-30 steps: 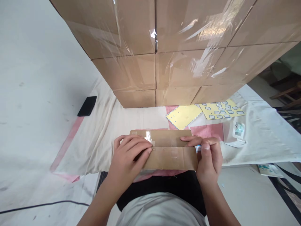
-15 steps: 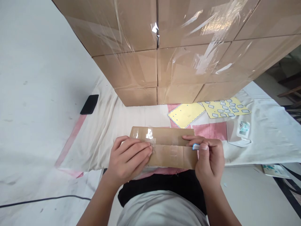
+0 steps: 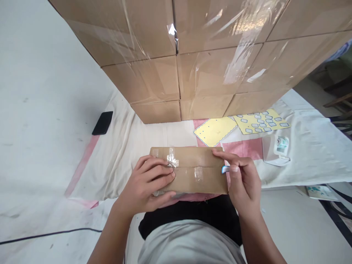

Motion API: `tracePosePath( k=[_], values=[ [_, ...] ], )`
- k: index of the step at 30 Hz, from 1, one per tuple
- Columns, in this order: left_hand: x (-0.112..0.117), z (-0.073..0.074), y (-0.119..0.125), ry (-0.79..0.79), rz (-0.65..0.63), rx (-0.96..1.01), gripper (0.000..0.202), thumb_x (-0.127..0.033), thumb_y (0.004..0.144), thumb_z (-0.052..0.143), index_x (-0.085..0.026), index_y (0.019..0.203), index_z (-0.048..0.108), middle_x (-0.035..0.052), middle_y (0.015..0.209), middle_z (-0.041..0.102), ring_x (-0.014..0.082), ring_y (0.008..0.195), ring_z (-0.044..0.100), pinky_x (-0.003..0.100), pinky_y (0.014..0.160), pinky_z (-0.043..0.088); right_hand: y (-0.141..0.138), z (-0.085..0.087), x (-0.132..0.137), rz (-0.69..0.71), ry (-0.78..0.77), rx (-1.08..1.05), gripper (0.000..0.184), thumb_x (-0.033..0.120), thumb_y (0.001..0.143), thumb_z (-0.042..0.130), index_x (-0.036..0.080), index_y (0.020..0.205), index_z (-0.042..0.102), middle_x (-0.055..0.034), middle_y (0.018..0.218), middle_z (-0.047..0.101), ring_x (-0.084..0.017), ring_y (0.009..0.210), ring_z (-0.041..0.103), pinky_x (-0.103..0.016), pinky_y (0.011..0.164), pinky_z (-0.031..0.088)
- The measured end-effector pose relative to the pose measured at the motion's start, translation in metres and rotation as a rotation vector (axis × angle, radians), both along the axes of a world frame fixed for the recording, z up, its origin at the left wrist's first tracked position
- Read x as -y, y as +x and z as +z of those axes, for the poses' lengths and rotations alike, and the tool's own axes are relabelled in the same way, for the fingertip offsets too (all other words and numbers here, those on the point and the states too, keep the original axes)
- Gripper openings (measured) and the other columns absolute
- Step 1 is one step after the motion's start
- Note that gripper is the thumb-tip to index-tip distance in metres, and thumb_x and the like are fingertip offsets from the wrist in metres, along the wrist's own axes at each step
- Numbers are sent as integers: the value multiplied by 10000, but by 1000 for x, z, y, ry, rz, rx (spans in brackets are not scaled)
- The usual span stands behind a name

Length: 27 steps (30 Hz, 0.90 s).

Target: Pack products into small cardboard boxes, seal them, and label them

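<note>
A small flat cardboard box [image 3: 192,172] lies in front of me on a white cloth, with bits of clear tape along its middle seam. My left hand [image 3: 147,185] grips the box's left end, fingers on top and thumb under the near edge. At the right end, my right hand [image 3: 243,181] rests against the box and pinches a small white and blue sticker [image 3: 225,169] between thumb and forefinger.
A tall stack of taped cardboard cartons [image 3: 209,55] rises just behind the box. Two yellow sticker sheets [image 3: 217,131] [image 3: 261,121] and a small white device [image 3: 276,148] lie to the right. A black phone [image 3: 102,123] lies at the left. A cable [image 3: 55,234] crosses the floor.
My left thumb has slipped under the box's near edge, so the hand now grips that end. The box has tilted a little. My right hand keeps the sticker at the right end.
</note>
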<state>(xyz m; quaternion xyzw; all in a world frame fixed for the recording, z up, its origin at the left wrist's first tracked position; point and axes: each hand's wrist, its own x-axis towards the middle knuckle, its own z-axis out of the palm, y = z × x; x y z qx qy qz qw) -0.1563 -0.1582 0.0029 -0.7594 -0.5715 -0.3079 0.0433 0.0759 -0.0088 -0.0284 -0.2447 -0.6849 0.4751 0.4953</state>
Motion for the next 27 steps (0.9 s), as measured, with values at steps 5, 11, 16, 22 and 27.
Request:
tracePosePath(
  k=[5, 11, 16, 22, 27],
  values=[
    [4, -19, -6, 152, 36, -69, 302, -380, 875, 760, -210, 1121, 720, 64, 966, 771, 246, 968, 647, 433, 849, 512, 23, -21, -45, 51, 42, -25, 49, 227, 983, 607, 253, 999, 569, -93, 1302, 652, -257, 1262, 596, -431, 949, 516],
    [2, -27, -25, 112, -6, -24, 269, -288, 877, 753, -218, 1137, 742, 84, 984, 709, 231, 899, 650, 415, 797, 529, 44, -43, -79, 356, -104, 42, 86, 247, 940, 680, 252, 912, 599, -81, 1292, 647, -266, 1289, 574, -484, 1038, 476],
    [-7, -28, -44, 98, -7, 103, 140, -326, 772, 845, -263, 884, 790, 64, 1098, 661, 258, 1032, 617, 450, 853, 530, 33, -56, -78, 500, -58, -18, 103, 223, 914, 697, 239, 877, 602, -82, 1297, 618, -262, 1320, 531, -508, 1097, 432],
    [-13, -30, -51, 40, 39, 272, 235, -340, 687, 896, -216, 639, 702, 36, 1159, 648, 248, 1072, 613, 516, 952, 502, 28, -59, -76, 540, 38, -30, 92, 214, 879, 719, 212, 885, 628, -110, 1371, 496, -268, 1380, 454, -485, 1147, 399],
    [-16, -34, -54, 89, 80, 271, 316, -369, 571, 918, -216, 542, 643, 22, 1030, 674, 235, 952, 633, 514, 912, 485, 27, -67, -74, 520, 81, -63, 103, 247, 881, 726, 211, 887, 630, -112, 1441, 424, -278, 1399, 415, -467, 1111, 450]
  ],
)
